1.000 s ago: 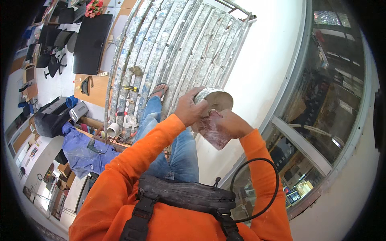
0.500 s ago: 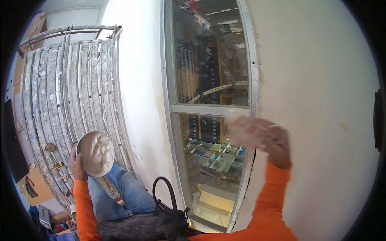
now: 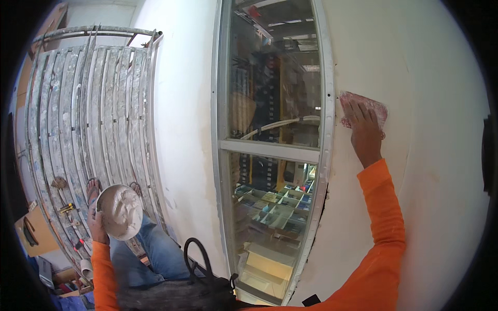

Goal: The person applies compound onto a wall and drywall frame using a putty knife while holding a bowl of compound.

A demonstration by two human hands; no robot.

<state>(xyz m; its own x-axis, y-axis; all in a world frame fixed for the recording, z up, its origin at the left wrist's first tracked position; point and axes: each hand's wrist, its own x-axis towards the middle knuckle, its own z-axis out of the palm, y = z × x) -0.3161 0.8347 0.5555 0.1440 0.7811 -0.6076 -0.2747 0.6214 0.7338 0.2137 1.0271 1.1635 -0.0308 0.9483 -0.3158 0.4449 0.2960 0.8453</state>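
My left hand (image 3: 97, 226) grips the rim of a round white bowl (image 3: 112, 227) at the lower left. Thick white putty (image 3: 127, 206) lies in it, piled and smeared up one side. On the wall right of the window, my right hand (image 3: 367, 136) presses a reddish flat putty spreader (image 3: 377, 109) against the pale wall (image 3: 373, 57). My fingers lie over the spreader, and its edges are smeared with white. The grey metal window frame (image 3: 326, 124) runs just left of that hand.
A paint-spattered slatted platform (image 3: 106, 124) lies below on the left, with my sandalled feet on it. Its rail (image 3: 98, 31) crosses the far end. A black bag (image 3: 171, 294) hangs at my front. Shelves and trays show through the window glass (image 3: 275, 78).
My right hand, blurred in front of the window before, has moved right and up onto the wall with the spreader. The bowl in my left hand has shifted slightly lower.
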